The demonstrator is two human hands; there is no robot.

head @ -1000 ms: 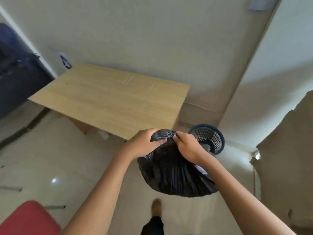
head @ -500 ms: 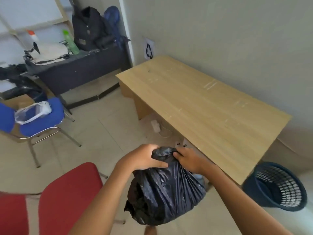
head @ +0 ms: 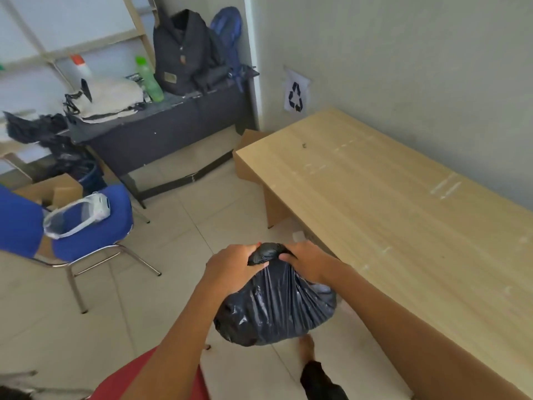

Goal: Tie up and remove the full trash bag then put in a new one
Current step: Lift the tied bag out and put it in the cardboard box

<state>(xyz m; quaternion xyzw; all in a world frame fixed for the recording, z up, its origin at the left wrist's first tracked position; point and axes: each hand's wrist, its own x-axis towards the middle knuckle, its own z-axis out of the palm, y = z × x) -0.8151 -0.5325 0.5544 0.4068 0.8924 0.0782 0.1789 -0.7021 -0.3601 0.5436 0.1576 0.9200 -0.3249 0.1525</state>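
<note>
A full black trash bag (head: 277,310) hangs in the air above the tiled floor, its gathered neck bunched at the top. My left hand (head: 233,265) grips the left side of that neck. My right hand (head: 310,259) holds the right side, fingers curled on the twisted plastic. The blue mesh bin is out of view.
A light wooden table (head: 403,215) runs along the wall on the right. A blue chair (head: 86,226) holding a clear plastic item stands at the left. A red seat (head: 138,379) lies under my left arm. A dark desk (head: 161,125) with bags and bottles stands at the back.
My view has swung left, away from the bin, which has left the frame. Both hands keep hold of the bag's neck and carry it along the table's front.
</note>
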